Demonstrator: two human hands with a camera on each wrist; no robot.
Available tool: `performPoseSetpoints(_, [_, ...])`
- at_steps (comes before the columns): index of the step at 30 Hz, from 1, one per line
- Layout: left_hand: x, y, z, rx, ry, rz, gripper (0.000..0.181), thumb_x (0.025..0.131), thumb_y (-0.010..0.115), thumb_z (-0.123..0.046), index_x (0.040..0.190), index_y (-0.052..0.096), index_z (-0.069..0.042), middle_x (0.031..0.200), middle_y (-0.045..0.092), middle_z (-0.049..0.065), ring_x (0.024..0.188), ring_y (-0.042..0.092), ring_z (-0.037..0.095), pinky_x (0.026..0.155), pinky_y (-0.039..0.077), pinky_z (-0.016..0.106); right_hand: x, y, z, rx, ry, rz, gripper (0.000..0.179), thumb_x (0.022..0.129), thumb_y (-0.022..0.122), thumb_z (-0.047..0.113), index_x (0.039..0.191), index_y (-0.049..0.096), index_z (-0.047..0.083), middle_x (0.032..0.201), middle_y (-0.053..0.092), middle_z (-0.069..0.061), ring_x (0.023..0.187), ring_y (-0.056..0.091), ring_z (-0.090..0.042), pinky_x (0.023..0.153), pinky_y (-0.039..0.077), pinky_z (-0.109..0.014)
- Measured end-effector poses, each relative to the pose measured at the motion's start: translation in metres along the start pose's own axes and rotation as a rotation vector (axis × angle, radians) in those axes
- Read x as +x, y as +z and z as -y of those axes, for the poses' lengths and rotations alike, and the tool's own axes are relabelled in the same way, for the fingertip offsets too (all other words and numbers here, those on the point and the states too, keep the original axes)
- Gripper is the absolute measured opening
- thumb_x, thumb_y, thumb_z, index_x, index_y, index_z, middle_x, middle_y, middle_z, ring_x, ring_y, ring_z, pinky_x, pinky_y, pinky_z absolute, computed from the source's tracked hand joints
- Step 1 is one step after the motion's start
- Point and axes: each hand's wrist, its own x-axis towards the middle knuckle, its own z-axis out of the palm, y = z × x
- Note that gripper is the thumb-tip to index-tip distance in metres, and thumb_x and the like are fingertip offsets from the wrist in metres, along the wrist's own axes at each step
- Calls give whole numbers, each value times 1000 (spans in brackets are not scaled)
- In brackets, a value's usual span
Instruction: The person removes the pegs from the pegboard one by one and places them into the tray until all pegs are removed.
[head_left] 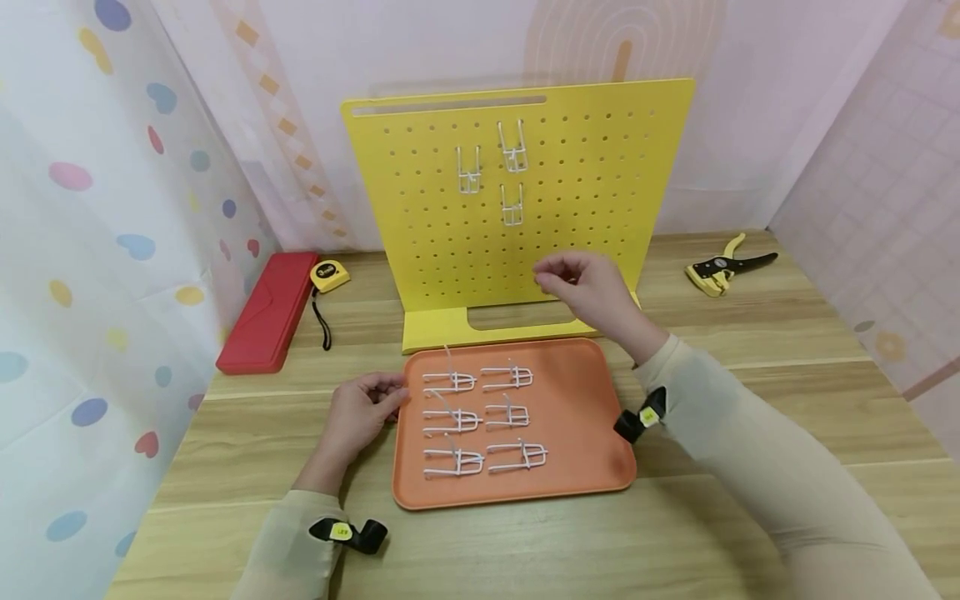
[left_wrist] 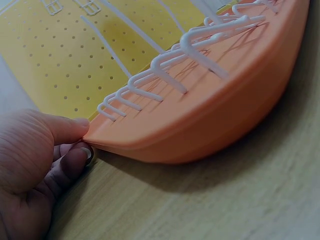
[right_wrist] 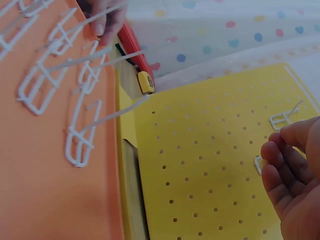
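Note:
My left hand point(head_left: 365, 408) pinches the left rim of an orange tray point(head_left: 577, 417); in the left wrist view its thumb point(left_wrist: 70, 129) lies on the rim with fingers curled below. Two columns of white wire pegboard hooks point(head_left: 453, 419) lie in the tray, their thin tails sticking up. Behind it stands a yellow pegboard point(head_left: 585, 183) with three hooks hung on it, one of them the lower hook point(head_left: 512, 206). My right hand point(head_left: 588, 287) hovers before the board's lower part, fingers loosely bent and thumb near the index finger, nothing visible between them in the right wrist view.
A red case point(head_left: 266, 317) and a yellow tape measure point(head_left: 330, 275) with a black strap lie left of the board. At the right, a yellow and black wire stripper point(head_left: 727, 265) rests on the wooden table point(head_left: 750, 333). Patterned curtains point(head_left: 112, 208) hang around.

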Motion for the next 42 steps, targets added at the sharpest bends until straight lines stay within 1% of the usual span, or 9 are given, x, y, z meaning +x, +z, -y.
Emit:
performPoseSetpoints(5, [0, -1, 1, -3, 8, -3, 19, 88, 72, -16, 105, 71, -6, 84, 67, 8, 67, 62, 19, 56, 55, 28, 30, 6, 5, 8, -35, -110, 23, 91, 68, 17, 111, 69, 7, 92, 70, -6, 80, 61, -14, 66, 50, -27])
performPoseSetpoints(9, [0, 0, 2, 7, 11, -5, 20, 88, 72, -17, 105, 72, -7, 83, 67, 8, 67, 61, 18, 56, 54, 27, 47, 10, 8, 52, -12, -196, 30, 90, 70, 20, 117, 67, 9, 93, 71, -4, 82, 62, -14, 70, 50, -28])
performPoseSetpoints(13, [2, 0, 2, 15, 20, -5, 20, 88, 72, -18, 105, 72, -8, 83, 67, 7, 66, 62, 17, 55, 54, 27, 59, 13, 9, 84, 21, -227, 32, 89, 71, 22, 119, 66, 13, 94, 71, -2, 83, 62, -13, 69, 50, -27])
performPoseSetpoints(16, [2, 0, 2, 6, 28, -3, 20, 88, 72, -17, 106, 72, -8, 82, 67, 7, 65, 62, 17, 55, 55, 27, 65, 16, 10, 89, 14, -235, 28, 89, 70, 22, 117, 68, 13, 93, 71, -1, 82, 62, -13, 68, 51, -26])
performPoseSetpoints(21, [1, 0, 1, -15, 28, 3, 20, 89, 71, -16, 106, 71, -7, 83, 67, 7, 66, 62, 17, 56, 55, 27, 70, 20, 10, 129, 4, -251, 22, 91, 69, 19, 111, 71, 10, 91, 68, -3, 80, 61, -15, 68, 52, -26])
performPoseSetpoints(27, [0, -1, 1, -23, 35, -2, 19, 89, 71, -15, 106, 71, -6, 83, 67, 7, 65, 63, 17, 56, 55, 27, 73, 23, 9, 220, 44, -245, 21, 91, 68, 19, 108, 73, 9, 93, 67, -3, 82, 60, -16, 70, 52, -26])
performPoseSetpoints(32, [0, -1, 1, -19, 39, -5, 18, 89, 71, -16, 105, 72, -7, 82, 67, 7, 65, 62, 16, 55, 55, 27, 74, 23, 7, 273, 51, -247, 20, 90, 69, 18, 107, 73, 7, 96, 69, -4, 85, 61, -16, 73, 53, -25])
performPoseSetpoints(38, [0, -2, 0, -27, 38, -5, 18, 89, 71, -15, 105, 72, -7, 82, 67, 7, 65, 62, 16, 56, 55, 27, 74, 24, 7, 303, 51, -244, 21, 89, 70, 19, 106, 74, 6, 100, 70, -3, 89, 63, -17, 77, 53, -26])
performPoseSetpoints(42, [0, -2, 0, -32, 38, -1, 19, 89, 71, -15, 105, 71, -6, 82, 67, 7, 65, 63, 17, 56, 55, 27, 73, 23, 9, 331, 52, -246, 20, 89, 71, 19, 104, 74, 6, 101, 70, -5, 90, 63, -17, 79, 53, -27])
